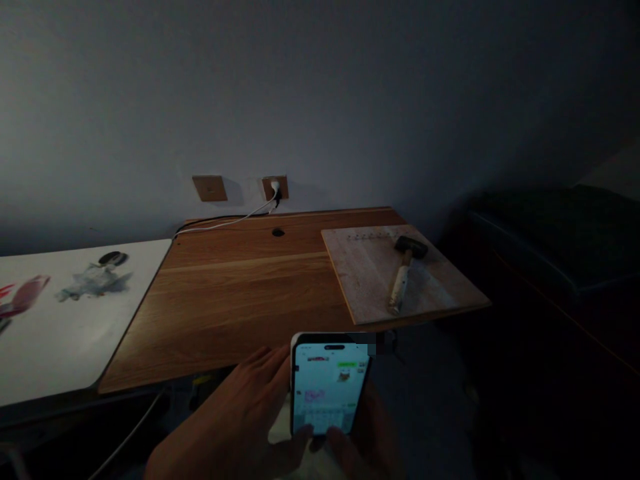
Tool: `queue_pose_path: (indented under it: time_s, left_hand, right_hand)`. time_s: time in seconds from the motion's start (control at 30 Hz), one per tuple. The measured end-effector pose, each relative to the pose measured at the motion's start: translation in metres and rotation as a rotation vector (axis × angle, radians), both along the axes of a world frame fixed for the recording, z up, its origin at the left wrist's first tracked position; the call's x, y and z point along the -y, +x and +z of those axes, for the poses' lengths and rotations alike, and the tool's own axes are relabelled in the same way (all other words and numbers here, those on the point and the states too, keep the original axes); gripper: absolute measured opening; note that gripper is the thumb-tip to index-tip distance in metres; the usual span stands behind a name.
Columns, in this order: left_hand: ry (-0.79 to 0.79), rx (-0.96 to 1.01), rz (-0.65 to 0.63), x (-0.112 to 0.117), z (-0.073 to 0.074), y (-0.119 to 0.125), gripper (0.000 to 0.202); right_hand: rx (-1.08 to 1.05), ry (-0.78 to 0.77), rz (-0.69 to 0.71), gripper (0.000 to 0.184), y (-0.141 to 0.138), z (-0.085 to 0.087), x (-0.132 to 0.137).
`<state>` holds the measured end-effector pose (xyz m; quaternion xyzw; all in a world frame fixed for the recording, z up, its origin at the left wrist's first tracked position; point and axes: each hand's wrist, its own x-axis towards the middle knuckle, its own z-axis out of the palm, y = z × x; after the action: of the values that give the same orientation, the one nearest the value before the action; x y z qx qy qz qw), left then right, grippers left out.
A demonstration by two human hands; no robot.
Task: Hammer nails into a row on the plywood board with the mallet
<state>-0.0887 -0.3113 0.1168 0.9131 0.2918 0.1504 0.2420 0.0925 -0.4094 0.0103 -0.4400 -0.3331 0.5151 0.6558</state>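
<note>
A lit smartphone [327, 383] is held upright in both hands at the bottom centre, in front of the table's near edge. Its screen shows a chat with an on-screen keyboard. My left hand [250, 407] wraps the phone's left side, its thumb at the lower part of the screen. On the right side, my right hand [370, 433] grips the phone, with its thumb also by the keyboard. The fingers behind the phone are hidden, and the right hand lies in deep shadow.
Beyond the phone stands a wooden table [240, 293]. A hammer [403, 280] lies on a board [365, 267] at its right. To the left is a white tabletop [75, 347] with a crumpled plastic bag [97, 280]. A white cable [225, 225] runs to a wall socket [283, 188].
</note>
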Motion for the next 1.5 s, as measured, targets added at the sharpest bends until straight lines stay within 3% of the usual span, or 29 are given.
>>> queue_pose_path:
  time_s: [0.2, 0.47, 0.7, 0.9, 1.0, 1.23, 1.4, 1.5]
  left_hand:
    - [-0.015, 0.009, 0.028, -0.001, -0.007, -0.006, 0.063]
    - [-0.020, -0.005, 0.029, -0.002, -0.006, -0.005, 0.057]
    - [-0.009, -0.018, 0.002, -0.002, -0.006, -0.007, 0.074]
    - [0.006, -0.005, -0.034, 0.001, -0.005, -0.013, 0.081]
    - [0.001, 0.004, -0.046, 0.001, -0.004, -0.016, 0.085]
    - [-0.033, 0.026, -0.072, -0.002, 0.002, -0.013, 0.075]
    - [-0.043, 0.029, -0.070, -0.003, 0.005, -0.009, 0.070]
    - [-0.053, 0.021, -0.072, -0.003, 0.006, -0.007, 0.067]
  right_hand:
    - [-0.007, 0.043, -0.012, 0.057, -0.002, -0.011, 0.006]
    - [-0.001, 0.084, -0.024, 0.056, -0.003, -0.016, 0.005]
    - [0.029, 0.058, -0.004, 0.048, -0.004, -0.017, 0.002]
    - [0.062, 0.013, -0.134, 0.060, -0.007, -0.019, 0.004]
    - [0.056, 0.038, -0.119, 0.061, -0.008, -0.018, 0.004]
    - [0.022, 0.137, 0.015, 0.047, 0.000, -0.001, -0.002]
    - [0.005, 0.116, 0.156, 0.043, 0.008, 0.021, -0.007]
    - [0.032, 0.068, 0.139, 0.044, 0.010, 0.022, -0.004]
